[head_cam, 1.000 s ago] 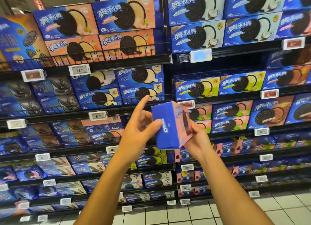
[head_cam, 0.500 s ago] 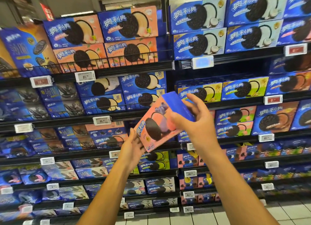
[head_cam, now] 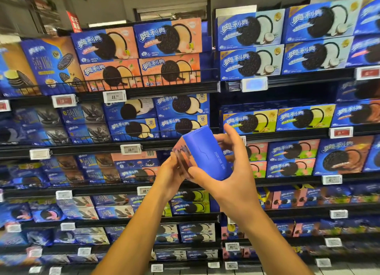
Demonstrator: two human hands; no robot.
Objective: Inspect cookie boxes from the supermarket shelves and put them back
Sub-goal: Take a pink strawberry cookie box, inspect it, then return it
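Note:
I hold a blue and pink cookie box (head_cam: 202, 153) in front of the shelves at chest height, tilted so that its blue end flap with a printed date code faces me. My right hand (head_cam: 232, 167) grips it from the right, thumb curled under the lower edge and fingers wrapped behind. My left hand (head_cam: 171, 174) holds the pink front face from the left, its fingers mostly hidden behind the box.
Dark supermarket shelves (head_cam: 164, 89) fill the whole view, stacked with blue cookie boxes in several flavours. Matching pink boxes (head_cam: 257, 153) sit just behind my right hand. White and red price tags (head_cam: 114, 96) line the shelf edges. A tiled floor shows at the bottom.
The box has been turned from its pink front face to its blue end flap. My right hand slid from the top edge down round the right side; the view tilted upward.

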